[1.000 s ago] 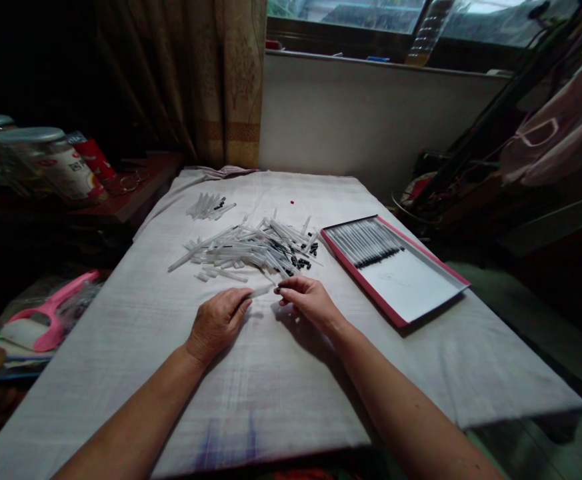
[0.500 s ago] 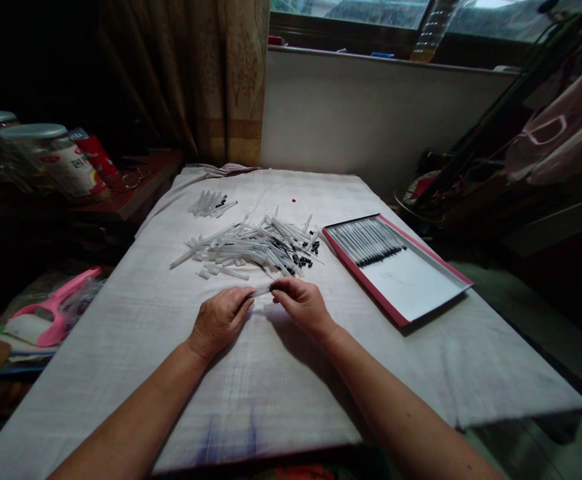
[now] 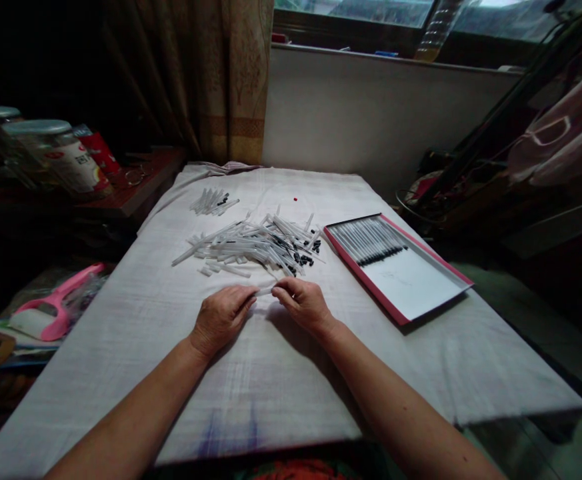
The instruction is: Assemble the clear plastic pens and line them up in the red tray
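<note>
A clear, pale pen (image 3: pixel 265 291) spans the gap between my two hands, just above the cloth. My left hand (image 3: pixel 223 313) pinches one end of it, with the thumb and fingers closed. At the other end, the fingertips of my right hand (image 3: pixel 303 303) are closed on the pen; its tip is hidden there. Just beyond the hands lies a loose heap of clear pen parts (image 3: pixel 235 250), with dark refills among them. Small black plugs (image 3: pixel 303 259) are scattered at the heap's right side.
To the right, a pink-edged shallow box (image 3: pixel 421 287) holds a row of black-ended pens (image 3: pixel 371 240). A smaller bunch of clear tubes (image 3: pixel 211 202) lies at the back left. One red bit (image 3: pixel 295 199) sits near the back of the white tablecloth (image 3: pixel 281 387).
The view has shifted slightly. Both hands keep nearly the same place, and the dark part seen by the right fingertips before is now hidden.
</note>
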Motion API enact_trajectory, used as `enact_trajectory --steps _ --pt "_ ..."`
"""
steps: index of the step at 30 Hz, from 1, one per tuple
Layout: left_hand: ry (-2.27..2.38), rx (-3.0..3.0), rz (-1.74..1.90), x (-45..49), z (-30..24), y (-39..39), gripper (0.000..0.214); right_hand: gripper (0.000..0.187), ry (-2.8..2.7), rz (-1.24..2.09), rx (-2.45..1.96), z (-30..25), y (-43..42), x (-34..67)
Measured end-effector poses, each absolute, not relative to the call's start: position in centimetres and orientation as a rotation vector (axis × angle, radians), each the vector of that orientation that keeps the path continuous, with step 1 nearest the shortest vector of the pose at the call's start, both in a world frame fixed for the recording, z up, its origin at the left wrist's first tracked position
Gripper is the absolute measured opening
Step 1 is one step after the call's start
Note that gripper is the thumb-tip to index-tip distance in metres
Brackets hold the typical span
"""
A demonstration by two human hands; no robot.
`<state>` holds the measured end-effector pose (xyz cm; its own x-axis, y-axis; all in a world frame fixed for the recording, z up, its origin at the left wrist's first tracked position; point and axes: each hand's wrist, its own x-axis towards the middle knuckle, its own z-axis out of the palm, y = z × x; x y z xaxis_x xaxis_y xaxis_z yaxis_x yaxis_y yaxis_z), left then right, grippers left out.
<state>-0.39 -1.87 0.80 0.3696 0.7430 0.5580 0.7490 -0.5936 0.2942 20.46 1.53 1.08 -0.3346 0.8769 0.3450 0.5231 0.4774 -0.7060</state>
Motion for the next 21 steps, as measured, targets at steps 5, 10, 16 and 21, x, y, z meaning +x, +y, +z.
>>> enact_trajectory --steps 5,10,16,21 --pt "-1.345 -2.633 -1.015 -0.23 0.94 -1.89 0.020 0.031 -2.036 0.667 -1.207 1.38 1.56 20.64" --pt "-1.413 -2.603 -1.051 -0.36 0.99 -1.88 0.022 0.018 -2.062 0.698 -1.114 1.68 1.41 20.76" --pt "-1.418 -2.647 -1.079 -0.61 0.71 -1.72 0.023 0.016 -2.195 0.554 -1.084 2.02 1.24 21.04" --pt "-1.376 -2.682 -1.132 -0.64 0.74 -1.75 0.022 0.030 -2.265 0.548 -1.105 1.75 1.31 21.12"
